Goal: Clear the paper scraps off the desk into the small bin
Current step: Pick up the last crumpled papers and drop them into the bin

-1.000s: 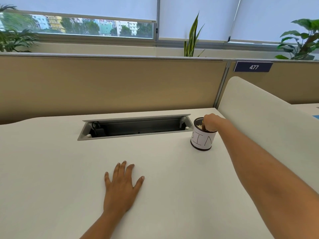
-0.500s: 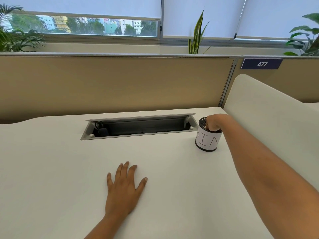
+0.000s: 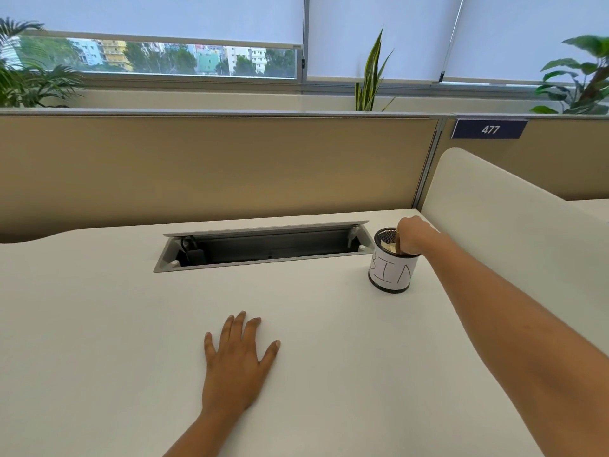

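- On the near-left part of the table [image 3: 99,324], the left grip [image 3: 235,364] is lying palm-down, wide and flat, with fingers spread and holding nothing.
- Beyond it, a recessed cable tray [image 3: 263,247] is standing open, with a dark plug showing at its left end.
- Just right of the tray, the small bin [image 3: 390,275] is standing upright on the table, with pale paper scraps [image 3: 386,246] lying inside it.
- Over the bin mouth, the right grip [image 3: 413,235] is hovering with fingers curled and the thumb dipping inside the rim; whether it is pinching a scrap cannot be told.
- At the far right, a pale divider panel [image 3: 510,232] is standing along the table edge.
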`<move>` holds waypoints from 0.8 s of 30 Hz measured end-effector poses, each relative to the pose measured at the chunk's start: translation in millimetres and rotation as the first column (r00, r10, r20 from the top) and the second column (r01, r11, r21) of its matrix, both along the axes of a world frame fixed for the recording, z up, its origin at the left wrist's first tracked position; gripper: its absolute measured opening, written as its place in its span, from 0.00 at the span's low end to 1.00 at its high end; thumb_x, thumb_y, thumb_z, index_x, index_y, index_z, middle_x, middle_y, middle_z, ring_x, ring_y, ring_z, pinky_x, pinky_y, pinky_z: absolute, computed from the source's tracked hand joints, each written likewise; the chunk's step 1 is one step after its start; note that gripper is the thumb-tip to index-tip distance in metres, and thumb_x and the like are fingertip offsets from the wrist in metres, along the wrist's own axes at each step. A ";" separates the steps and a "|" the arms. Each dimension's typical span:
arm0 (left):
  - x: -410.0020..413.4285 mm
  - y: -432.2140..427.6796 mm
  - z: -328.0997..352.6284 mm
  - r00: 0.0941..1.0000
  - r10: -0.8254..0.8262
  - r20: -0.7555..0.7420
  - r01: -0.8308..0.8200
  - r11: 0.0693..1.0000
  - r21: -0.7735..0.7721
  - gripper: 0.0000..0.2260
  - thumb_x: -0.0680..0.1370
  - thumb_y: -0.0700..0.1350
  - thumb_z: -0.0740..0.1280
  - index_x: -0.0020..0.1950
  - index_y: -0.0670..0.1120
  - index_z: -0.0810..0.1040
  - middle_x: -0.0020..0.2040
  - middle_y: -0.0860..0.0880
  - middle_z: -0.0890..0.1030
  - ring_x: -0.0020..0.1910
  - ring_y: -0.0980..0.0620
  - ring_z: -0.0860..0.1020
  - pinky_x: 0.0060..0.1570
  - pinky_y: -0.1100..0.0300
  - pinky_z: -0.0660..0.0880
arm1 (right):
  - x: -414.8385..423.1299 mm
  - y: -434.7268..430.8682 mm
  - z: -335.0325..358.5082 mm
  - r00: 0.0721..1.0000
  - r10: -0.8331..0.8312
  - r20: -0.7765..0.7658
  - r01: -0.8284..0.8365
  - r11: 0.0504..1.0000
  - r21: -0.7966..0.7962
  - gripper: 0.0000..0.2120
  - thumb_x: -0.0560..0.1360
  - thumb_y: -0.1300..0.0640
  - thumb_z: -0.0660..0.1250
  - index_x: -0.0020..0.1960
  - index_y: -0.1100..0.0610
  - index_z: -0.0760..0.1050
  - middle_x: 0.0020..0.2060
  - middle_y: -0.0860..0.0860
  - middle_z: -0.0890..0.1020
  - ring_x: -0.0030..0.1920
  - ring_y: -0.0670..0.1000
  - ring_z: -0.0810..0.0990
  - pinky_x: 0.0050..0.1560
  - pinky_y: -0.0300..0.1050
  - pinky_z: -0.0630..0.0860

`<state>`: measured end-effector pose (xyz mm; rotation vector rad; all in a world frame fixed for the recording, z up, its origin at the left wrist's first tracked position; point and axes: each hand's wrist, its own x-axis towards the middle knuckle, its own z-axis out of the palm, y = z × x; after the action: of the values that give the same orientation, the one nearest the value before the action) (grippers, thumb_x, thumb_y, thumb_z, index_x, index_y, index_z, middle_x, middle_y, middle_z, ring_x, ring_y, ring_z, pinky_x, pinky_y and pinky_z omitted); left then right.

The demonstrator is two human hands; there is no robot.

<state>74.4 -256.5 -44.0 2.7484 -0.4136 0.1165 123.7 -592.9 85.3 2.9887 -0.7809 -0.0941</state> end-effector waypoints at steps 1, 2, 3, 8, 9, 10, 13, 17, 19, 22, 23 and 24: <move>-0.1 0.1 0.2 1.000 0.000 0.002 0.000 1.000 -0.005 0.40 0.64 0.67 0.34 0.70 0.54 0.62 0.75 0.52 0.59 0.76 0.54 0.53 0.74 0.44 0.48 | -1.3 -0.7 -0.8 0.999 0.000 0.035 0.000 1.000 -0.001 0.12 0.75 0.64 0.62 0.57 0.66 0.75 0.55 0.62 0.79 0.55 0.61 0.78 0.47 0.45 0.74; -0.3 0.2 0.8 1.000 0.000 0.003 0.000 1.000 -0.010 0.40 0.64 0.67 0.34 0.70 0.53 0.62 0.75 0.52 0.60 0.76 0.53 0.53 0.74 0.44 0.48 | -2.6 -0.9 -1.3 0.998 -0.002 0.068 0.002 1.000 0.004 0.12 0.74 0.64 0.62 0.55 0.66 0.77 0.54 0.62 0.79 0.54 0.61 0.79 0.45 0.44 0.73; -0.3 0.2 1.1 1.000 -0.001 0.003 0.001 1.000 -0.009 0.40 0.64 0.67 0.34 0.70 0.54 0.62 0.75 0.52 0.60 0.76 0.53 0.53 0.74 0.44 0.48 | -4.0 -0.8 -1.6 0.995 -0.007 0.102 0.005 1.000 0.013 0.11 0.74 0.65 0.62 0.54 0.66 0.78 0.53 0.62 0.80 0.53 0.61 0.79 0.44 0.43 0.73; 2.0 1.1 -3.1 1.000 -0.007 -0.025 0.008 1.000 0.011 0.28 0.75 0.66 0.46 0.71 0.54 0.60 0.75 0.53 0.58 0.76 0.54 0.52 0.74 0.45 0.47 | -19.5 7.0 -2.9 0.889 -0.042 0.457 -0.008 0.994 0.109 0.10 0.72 0.69 0.61 0.47 0.64 0.81 0.47 0.62 0.83 0.49 0.62 0.80 0.46 0.46 0.74; 3.0 1.1 -4.2 1.000 -0.009 -0.028 0.009 1.000 0.010 0.25 0.77 0.64 0.50 0.71 0.54 0.60 0.76 0.53 0.58 0.76 0.54 0.52 0.74 0.45 0.47 | -24.6 12.6 -3.8 0.834 -0.034 0.551 -0.042 0.991 0.125 0.11 0.72 0.69 0.60 0.46 0.65 0.81 0.46 0.62 0.83 0.48 0.62 0.80 0.46 0.46 0.74; 3.6 1.0 -4.9 0.999 -0.010 -0.031 0.011 1.000 0.008 0.24 0.77 0.62 0.52 0.71 0.54 0.60 0.76 0.53 0.58 0.76 0.54 0.52 0.74 0.45 0.47 | -30.1 20.7 -4.8 0.775 -0.027 0.631 -0.082 0.986 0.142 0.10 0.72 0.69 0.61 0.45 0.65 0.81 0.45 0.61 0.83 0.47 0.62 0.80 0.46 0.47 0.74; 3.7 1.2 -6.2 0.999 -0.012 -0.030 0.012 1.000 0.003 0.24 0.77 0.61 0.52 0.71 0.54 0.60 0.76 0.52 0.57 0.76 0.54 0.51 0.74 0.45 0.47 | -46.2 53.3 -15.4 0.676 -0.011 0.737 -0.174 0.969 0.174 0.07 0.73 0.66 0.64 0.46 0.64 0.80 0.44 0.61 0.83 0.47 0.61 0.80 0.48 0.50 0.74; 3.8 2.8 -7.3 1.000 -0.014 -0.026 0.014 1.000 0.001 0.25 0.78 0.61 0.52 0.73 0.54 0.58 0.77 0.52 0.56 0.76 0.53 0.51 0.74 0.46 0.46 | -66.0 95.4 -53.4 0.733 -0.014 0.680 -0.222 0.940 0.259 0.08 0.75 0.63 0.64 0.52 0.60 0.79 0.51 0.57 0.82 0.55 0.57 0.78 0.52 0.47 0.73; 2.8 4.4 -6.6 0.999 -0.014 -0.040 0.015 1.000 0.017 0.25 0.78 0.61 0.51 0.73 0.54 0.57 0.77 0.53 0.55 0.77 0.54 0.50 0.75 0.47 0.46 | -75.8 110.9 -77.5 0.849 0.007 0.528 -0.202 0.928 0.313 0.13 0.77 0.58 0.62 0.60 0.56 0.75 0.61 0.53 0.77 0.63 0.53 0.72 0.60 0.45 0.70; -2.3 11.1 -8.2 0.998 0.007 -0.059 -0.006 1.000 0.017 0.25 0.78 0.62 0.50 0.74 0.56 0.55 0.77 0.55 0.54 0.76 0.55 0.49 0.74 0.46 0.45 | -91.2 135.6 -109.3 0.948 -0.008 0.317 -0.115 0.923 0.368 0.23 0.79 0.49 0.57 0.72 0.54 0.62 0.74 0.52 0.63 0.74 0.53 0.59 0.73 0.50 0.58; -4.9 15.6 -9.1 0.998 0.013 -0.060 -0.012 1.000 0.016 0.25 0.78 0.62 0.50 0.74 0.57 0.55 0.77 0.55 0.54 0.76 0.55 0.49 0.74 0.46 0.45 | -95.6 145.7 -117.3 0.965 -0.006 0.262 -0.087 0.935 0.343 0.25 0.80 0.46 0.54 0.74 0.53 0.58 0.76 0.52 0.58 0.76 0.53 0.54 0.75 0.52 0.52; -7.7 20.9 -9.9 0.998 0.020 -0.060 -0.019 1.000 0.015 0.25 0.78 0.62 0.50 0.73 0.57 0.55 0.77 0.55 0.54 0.77 0.55 0.49 0.74 0.47 0.45 | -99.3 155.7 -123.7 0.974 0.003 0.225 -0.074 0.948 0.308 0.26 0.80 0.44 0.51 0.75 0.51 0.55 0.77 0.51 0.54 0.77 0.53 0.50 0.76 0.54 0.48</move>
<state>66.7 -235.6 -53.9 2.7625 -0.3732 0.0350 24.3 -437.2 -38.3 3.3614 -0.7929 0.1344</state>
